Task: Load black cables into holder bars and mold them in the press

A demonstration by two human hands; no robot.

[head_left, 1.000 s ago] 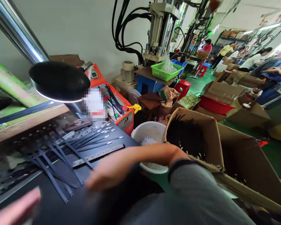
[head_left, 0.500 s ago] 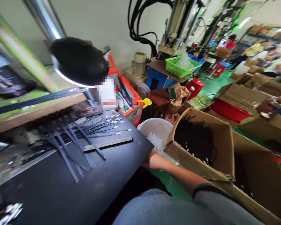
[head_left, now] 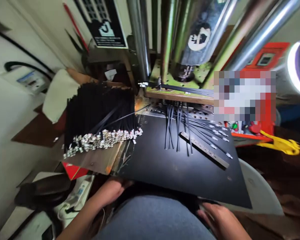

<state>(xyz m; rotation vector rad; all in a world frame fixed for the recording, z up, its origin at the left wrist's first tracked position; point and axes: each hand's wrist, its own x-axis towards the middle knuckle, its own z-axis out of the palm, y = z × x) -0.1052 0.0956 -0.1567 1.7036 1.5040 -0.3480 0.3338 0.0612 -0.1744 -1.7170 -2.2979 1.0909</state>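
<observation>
A black work board (head_left: pixel 165 166) lies across my lap in front of a press. My left hand (head_left: pixel 110 192) is at the board's near left edge, with its fingers curled under it. My right hand (head_left: pixel 218 218) is at the near right edge, fingers bent against the underside. On the board lie several loose black strips (head_left: pixel 177 128) with metal tips and a flat metal bar (head_left: pixel 205 150). A thick bundle of black strips (head_left: pixel 100 108) with metal ends rests on a brown plate (head_left: pixel 97 161) to the left.
The press's steel columns (head_left: pixel 140 36) and green bed (head_left: pixel 180 88) rise behind the board. A lit lamp (head_left: pixel 298 66) is at the far right, above a yellow tool (head_left: pixel 280 145) and a white bucket (head_left: pixel 261 191). A power strip (head_left: pixel 76 196) lies at lower left.
My view has swung left from the boxes and bucket to the press. My right hand has come back from the bucket to the board's near edge, and my left hand is now at that edge too.
</observation>
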